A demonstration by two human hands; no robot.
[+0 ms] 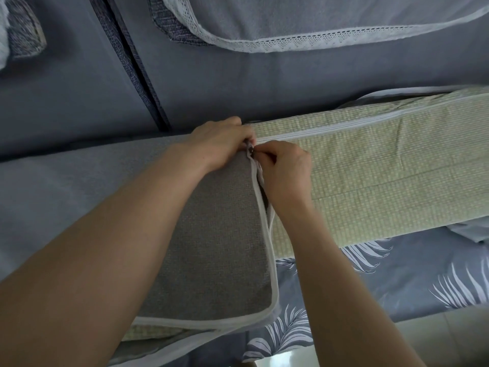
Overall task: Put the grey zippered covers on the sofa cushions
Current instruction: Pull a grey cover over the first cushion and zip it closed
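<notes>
The covered cushion [211,247] lies at the centre, and its zipper [264,215] edge touches the long cushion [383,176] at 3 o'clock. The left hand [219,144] and right hand [285,168] meet at its 12 o'clock corner. The sofa back [238,83] stands behind, with a draped cloth [317,22] over it. A sheet [397,282] lies beneath, showing at 5 o'clock.

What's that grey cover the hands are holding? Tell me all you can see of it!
The grey cover looks like coarse woven cloth, with white edging round its near rounded corner. A white zipper runs along its right edge and gapes open, dark inside. The cover lies flat and seems filled, beside a green checked cushion. The left hand grips its far corner, and the right hand pinches the zipper's far end.
</notes>
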